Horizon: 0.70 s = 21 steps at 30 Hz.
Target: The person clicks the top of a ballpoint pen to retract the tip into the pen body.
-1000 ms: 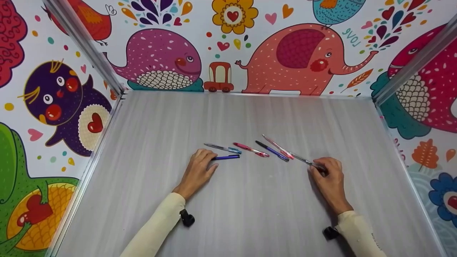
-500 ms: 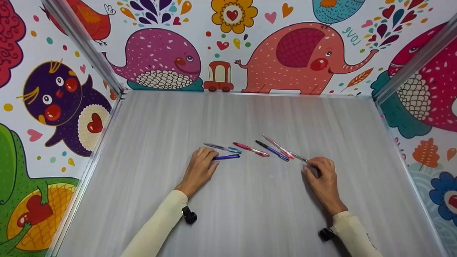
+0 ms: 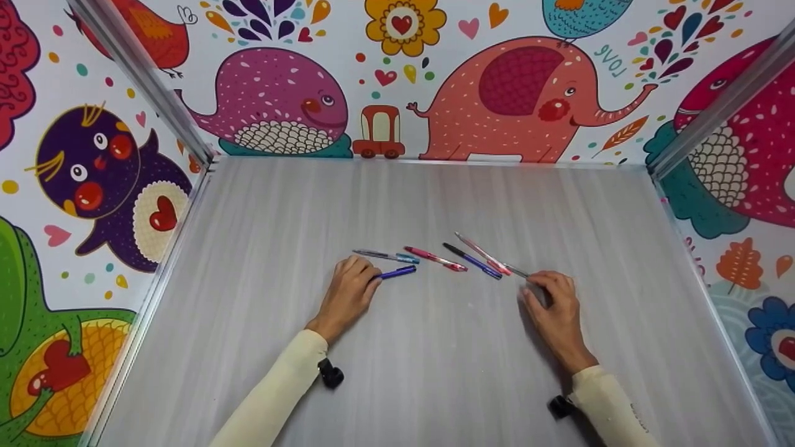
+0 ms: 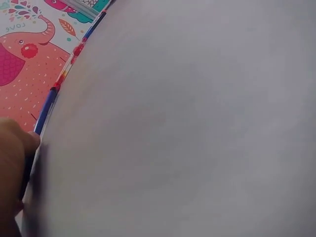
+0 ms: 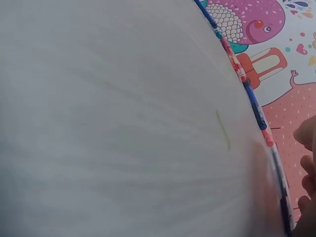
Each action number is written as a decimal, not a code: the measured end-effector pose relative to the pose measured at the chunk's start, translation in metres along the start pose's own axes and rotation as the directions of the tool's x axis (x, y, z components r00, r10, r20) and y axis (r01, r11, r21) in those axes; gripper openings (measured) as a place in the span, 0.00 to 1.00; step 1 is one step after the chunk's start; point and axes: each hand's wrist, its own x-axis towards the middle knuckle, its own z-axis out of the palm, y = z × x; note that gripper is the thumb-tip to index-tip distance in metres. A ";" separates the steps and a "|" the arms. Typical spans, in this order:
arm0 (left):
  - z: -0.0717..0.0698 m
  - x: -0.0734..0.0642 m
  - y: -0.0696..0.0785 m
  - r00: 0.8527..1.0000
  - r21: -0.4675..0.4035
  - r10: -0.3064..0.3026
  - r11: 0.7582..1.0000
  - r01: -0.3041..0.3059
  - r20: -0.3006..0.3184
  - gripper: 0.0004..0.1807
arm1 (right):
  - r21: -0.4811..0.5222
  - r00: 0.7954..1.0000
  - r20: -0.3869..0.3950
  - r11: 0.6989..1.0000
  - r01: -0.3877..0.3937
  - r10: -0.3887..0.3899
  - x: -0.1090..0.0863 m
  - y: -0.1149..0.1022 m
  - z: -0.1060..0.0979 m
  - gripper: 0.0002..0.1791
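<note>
Between thumb and fingers, my left hand [image 3: 349, 295] pinches a blue pen [image 3: 397, 272]; its blue end points right, and the rest is covered by the hand. A clear, dark-tipped pen [image 3: 517, 270] lies under my right hand [image 3: 559, 310], whose thumb and index finger are apart. In the right wrist view the loosely bent fingers [image 5: 307, 165] are past the clear pen [image 5: 279, 170]; contact cannot be made out. Between the hands lie a grey-and-light-blue pen [image 3: 385, 255], a pink pen [image 3: 435, 259], a black-and-blue pen [image 3: 472, 260] and a clear pink pen [image 3: 481, 253].
The pens lie on a pale wood-grain table [image 3: 435, 372]. Walls printed with cartoon animals [image 3: 515, 99] enclose its back and sides, with metal rails [image 3: 143, 81] at the corners. A small black camera [image 3: 331, 374] sits at each wrist.
My right hand has moved left over the clear dark-tipped pen, which stays put. The left hand has shifted slightly, and its blue pen has tilted, the far end pointing further back.
</note>
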 end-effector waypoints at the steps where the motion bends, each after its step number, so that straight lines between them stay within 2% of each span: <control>1: -0.001 0.000 0.001 1.000 -0.013 0.002 1.000 -0.002 -0.006 0.03 | 0.004 1.000 -0.001 1.000 -0.004 0.004 0.000 -0.001 0.000 0.16; 7: -0.004 0.000 0.010 0.999 -0.089 -0.011 0.996 0.008 -0.036 0.03 | 0.030 0.998 0.015 0.998 -0.056 0.055 0.001 -0.009 0.002 0.15; 11: -0.005 0.002 0.019 0.998 -0.148 -0.042 0.988 0.035 -0.043 0.04 | 0.052 0.999 0.014 0.997 -0.052 0.051 0.003 -0.018 0.004 0.15; 16: -0.004 0.004 0.034 0.995 -0.228 -0.092 0.970 0.084 -0.024 0.03 | 0.084 0.999 0.020 0.996 -0.034 0.032 0.009 -0.052 0.007 0.17; 19: -0.004 0.006 0.043 0.995 -0.259 -0.098 0.962 0.089 -0.021 0.02 | 0.108 0.999 0.034 0.994 -0.014 0.010 0.013 -0.069 0.009 0.18; 21: -0.004 0.007 0.048 0.996 -0.272 -0.089 0.959 0.078 -0.027 0.02 | 0.115 0.999 0.042 0.993 -0.001 -0.004 0.014 -0.072 0.011 0.18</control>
